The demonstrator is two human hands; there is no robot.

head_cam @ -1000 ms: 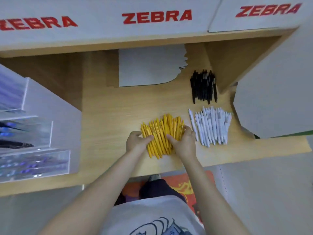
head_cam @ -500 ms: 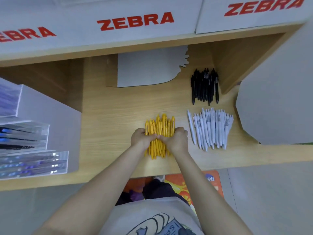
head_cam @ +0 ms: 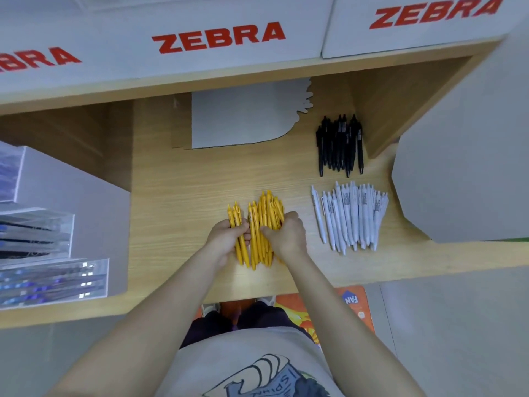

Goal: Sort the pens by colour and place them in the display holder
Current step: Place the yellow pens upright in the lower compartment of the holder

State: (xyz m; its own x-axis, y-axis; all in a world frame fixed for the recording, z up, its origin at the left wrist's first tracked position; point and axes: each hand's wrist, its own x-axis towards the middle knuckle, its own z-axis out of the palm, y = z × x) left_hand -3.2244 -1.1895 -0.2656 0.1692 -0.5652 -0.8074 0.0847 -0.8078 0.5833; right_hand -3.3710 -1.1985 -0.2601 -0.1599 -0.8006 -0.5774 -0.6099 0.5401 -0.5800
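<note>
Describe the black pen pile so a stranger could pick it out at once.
Start at the wooden counter under the ZEBRA boxes and look to its far right corner. The black pens lie there in a tight row, directly behind the white pens. They are the only dark pile, and neither hand touches them.

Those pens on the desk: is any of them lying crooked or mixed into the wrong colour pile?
Nothing is mixed: the black pens, white pens and yellow pens keep to separate groups. Only one white pen at the left edge lies slightly apart, and the yellow bundle is split between the left hand and right hand.
</note>
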